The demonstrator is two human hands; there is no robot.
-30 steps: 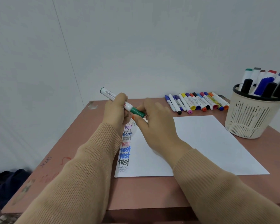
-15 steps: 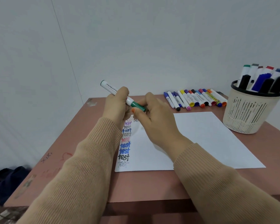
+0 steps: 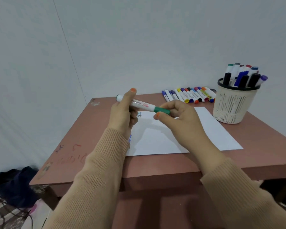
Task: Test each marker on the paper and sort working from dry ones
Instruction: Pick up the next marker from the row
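Raised now, green marker [image 3: 143, 105]: left hand [image 3: 122, 113] grips barrel, right hand [image 3: 177, 116] pinches cap, hiding paper's [image 3: 213, 129] writing.

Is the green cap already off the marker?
No, the green cap sits on the marker, pinched by the right hand.

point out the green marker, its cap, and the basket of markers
green marker [image 3: 139, 104], head view, on the white barrel between the two hands
green cap [image 3: 161, 110], head view, on the middle of the cap, pinched by the right hand [image 3: 180, 121]
basket [image 3: 231, 103], head view, on its slotted front wall
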